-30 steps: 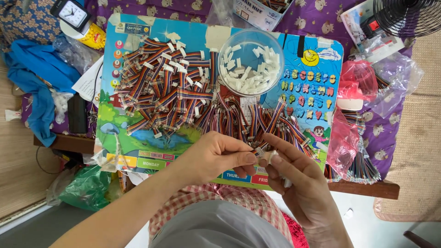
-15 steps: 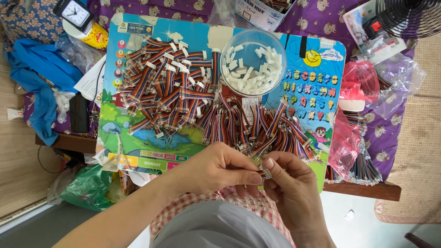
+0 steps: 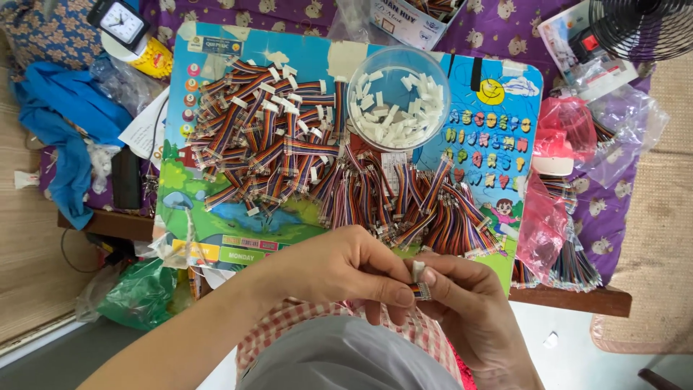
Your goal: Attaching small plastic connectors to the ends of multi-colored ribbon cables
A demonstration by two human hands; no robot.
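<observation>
My left hand (image 3: 346, 267) and my right hand (image 3: 462, 303) meet just below the board's near edge. Together they pinch a short rainbow ribbon cable (image 3: 421, 290) with a small white connector (image 3: 417, 269) at its top. Both thumbs press on the piece. On the colourful children's board (image 3: 505, 137) lies a pile of ribbon cables with white connectors fitted (image 3: 267, 137) at the left, and a pile of bare-ended ribbon cables (image 3: 411, 202) nearer my hands. A clear round bowl (image 3: 398, 97) holds several loose white connectors.
A small clock (image 3: 121, 22) and blue cloth (image 3: 72, 130) lie at the far left. Clear and pink plastic bags (image 3: 563, 144) with more cables sit at the right. A black fan (image 3: 639, 25) is at the top right, a green bag (image 3: 141, 292) below the board's left corner.
My hands have stayed together just below the board, working the same cable; the white connector now sits at its top end between my fingers. The view has shifted slightly.
</observation>
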